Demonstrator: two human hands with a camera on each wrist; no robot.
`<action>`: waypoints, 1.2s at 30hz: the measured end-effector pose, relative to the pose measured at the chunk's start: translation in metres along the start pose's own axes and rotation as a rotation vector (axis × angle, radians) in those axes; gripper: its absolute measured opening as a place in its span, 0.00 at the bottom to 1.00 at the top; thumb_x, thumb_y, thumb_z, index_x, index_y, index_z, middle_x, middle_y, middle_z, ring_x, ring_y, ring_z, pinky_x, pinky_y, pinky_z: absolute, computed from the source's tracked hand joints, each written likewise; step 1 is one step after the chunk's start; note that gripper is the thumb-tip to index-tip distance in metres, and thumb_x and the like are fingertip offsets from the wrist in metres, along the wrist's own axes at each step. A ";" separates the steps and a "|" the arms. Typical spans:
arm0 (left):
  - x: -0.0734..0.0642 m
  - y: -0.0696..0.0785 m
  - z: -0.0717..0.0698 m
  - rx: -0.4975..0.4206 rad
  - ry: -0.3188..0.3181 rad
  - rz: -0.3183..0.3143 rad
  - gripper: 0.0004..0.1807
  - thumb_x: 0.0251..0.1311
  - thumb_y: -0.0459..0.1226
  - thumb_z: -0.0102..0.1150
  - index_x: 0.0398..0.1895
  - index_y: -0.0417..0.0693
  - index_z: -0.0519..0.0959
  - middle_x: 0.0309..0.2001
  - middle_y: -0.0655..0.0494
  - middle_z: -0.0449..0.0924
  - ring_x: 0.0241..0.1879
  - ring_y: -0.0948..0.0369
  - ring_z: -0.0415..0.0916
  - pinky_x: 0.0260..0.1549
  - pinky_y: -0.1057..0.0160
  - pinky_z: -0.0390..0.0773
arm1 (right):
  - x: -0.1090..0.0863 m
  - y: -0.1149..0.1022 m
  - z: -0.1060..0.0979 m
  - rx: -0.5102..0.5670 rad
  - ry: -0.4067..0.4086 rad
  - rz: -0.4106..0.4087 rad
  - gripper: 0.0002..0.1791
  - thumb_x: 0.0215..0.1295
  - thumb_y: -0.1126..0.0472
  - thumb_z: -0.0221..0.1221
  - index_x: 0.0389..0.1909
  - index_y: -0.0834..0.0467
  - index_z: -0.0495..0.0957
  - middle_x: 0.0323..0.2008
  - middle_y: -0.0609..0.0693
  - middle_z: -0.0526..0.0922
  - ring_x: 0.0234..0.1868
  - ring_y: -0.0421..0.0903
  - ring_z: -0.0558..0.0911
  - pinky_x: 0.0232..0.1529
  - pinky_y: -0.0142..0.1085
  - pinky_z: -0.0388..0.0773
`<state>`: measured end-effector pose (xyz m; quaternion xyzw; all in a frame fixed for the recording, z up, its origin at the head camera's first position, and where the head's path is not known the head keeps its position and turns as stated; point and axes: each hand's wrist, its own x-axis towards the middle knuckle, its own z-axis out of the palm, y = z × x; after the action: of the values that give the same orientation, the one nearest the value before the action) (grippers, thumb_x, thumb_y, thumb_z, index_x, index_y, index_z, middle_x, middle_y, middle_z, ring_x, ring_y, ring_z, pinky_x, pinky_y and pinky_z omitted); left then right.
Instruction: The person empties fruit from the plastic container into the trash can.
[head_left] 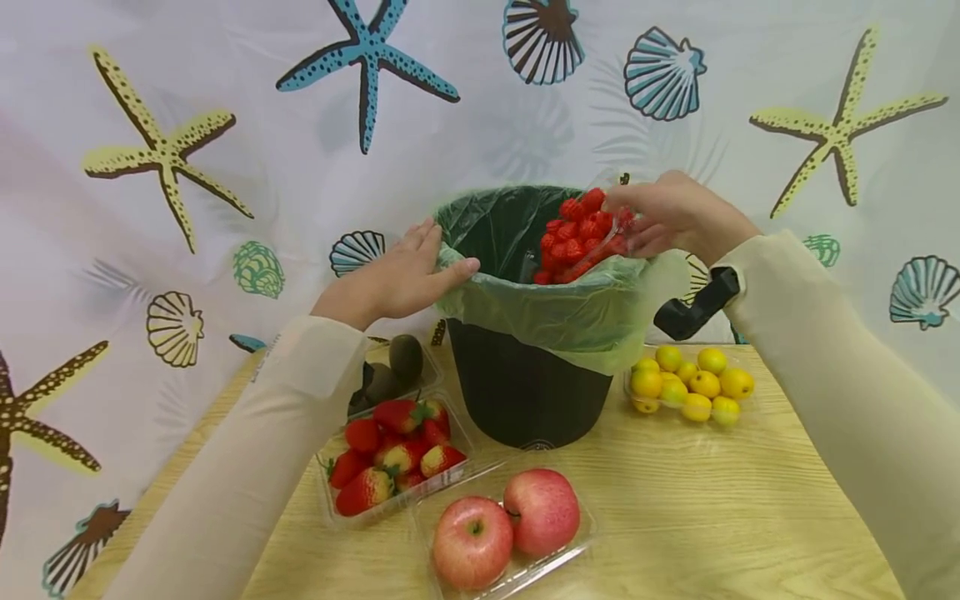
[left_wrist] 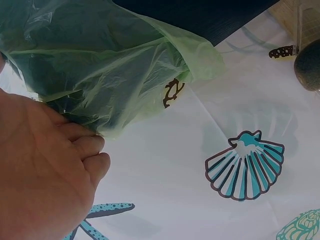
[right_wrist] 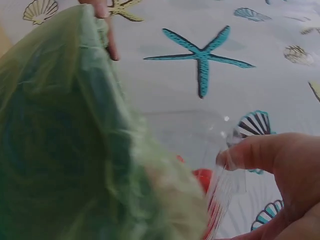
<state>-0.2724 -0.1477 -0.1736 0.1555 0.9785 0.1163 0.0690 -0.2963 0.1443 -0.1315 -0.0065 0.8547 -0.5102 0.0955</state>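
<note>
A black bin (head_left: 528,383) lined with a green plastic bag (head_left: 555,304) stands upright in the head view. My right hand (head_left: 675,212) grips a clear plastic box (right_wrist: 220,145) by its edge, tilted over the bin's right side. Red raspberries (head_left: 573,233) are bunched in the box, facing the bin's mouth. In the right wrist view the bag hides most of them. My left hand (head_left: 405,271) rests against the bin's left rim, its fingers along the bag's outside and its thumb reaching across the front rim.
Left of the bin are a box of strawberries (head_left: 401,450) and dark, kiwi-like fruits (head_left: 406,360). Two apples (head_left: 472,542) lie in a clear tray in front. A box of small yellow fruits (head_left: 693,383) sits to the right. A sea-patterned cloth (head_left: 480,125) hangs behind.
</note>
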 end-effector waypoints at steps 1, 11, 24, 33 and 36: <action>0.000 -0.001 0.000 0.001 0.001 0.000 0.48 0.67 0.64 0.29 0.75 0.41 0.31 0.76 0.45 0.24 0.75 0.48 0.23 0.72 0.43 0.36 | 0.001 -0.001 0.003 -0.036 0.010 -0.010 0.21 0.62 0.51 0.56 0.46 0.60 0.62 0.40 0.56 0.72 0.26 0.43 0.77 0.30 0.31 0.79; 0.000 0.001 -0.002 -0.002 -0.001 -0.003 0.48 0.68 0.63 0.30 0.75 0.39 0.32 0.76 0.44 0.26 0.75 0.48 0.24 0.72 0.44 0.37 | 0.008 0.001 0.023 -0.332 0.042 -0.105 0.27 0.59 0.54 0.62 0.07 0.49 0.57 0.08 0.41 0.57 0.12 0.41 0.61 0.19 0.34 0.58; 0.001 0.005 -0.001 -0.010 -0.006 -0.011 0.47 0.68 0.62 0.31 0.75 0.39 0.33 0.76 0.42 0.27 0.75 0.47 0.25 0.72 0.43 0.38 | 0.007 0.007 0.026 -0.396 -0.006 -0.134 0.46 0.58 0.56 0.65 0.72 0.61 0.50 0.68 0.61 0.58 0.62 0.57 0.66 0.60 0.51 0.68; 0.000 0.005 -0.002 -0.015 -0.003 -0.014 0.47 0.68 0.62 0.31 0.75 0.39 0.33 0.76 0.42 0.27 0.75 0.46 0.25 0.71 0.42 0.38 | 0.006 0.008 0.027 -0.401 -0.004 -0.177 0.45 0.56 0.57 0.67 0.70 0.60 0.53 0.45 0.56 0.64 0.42 0.52 0.65 0.41 0.43 0.64; 0.000 0.005 -0.001 -0.012 -0.003 -0.012 0.47 0.68 0.62 0.30 0.75 0.39 0.33 0.76 0.42 0.27 0.75 0.46 0.26 0.71 0.42 0.38 | 0.006 0.008 0.028 -0.402 -0.003 -0.171 0.45 0.56 0.58 0.67 0.70 0.59 0.53 0.47 0.56 0.64 0.44 0.53 0.65 0.42 0.43 0.65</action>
<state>-0.2713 -0.1429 -0.1713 0.1493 0.9787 0.1213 0.0721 -0.2970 0.1230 -0.1522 -0.0985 0.9355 -0.3355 0.0500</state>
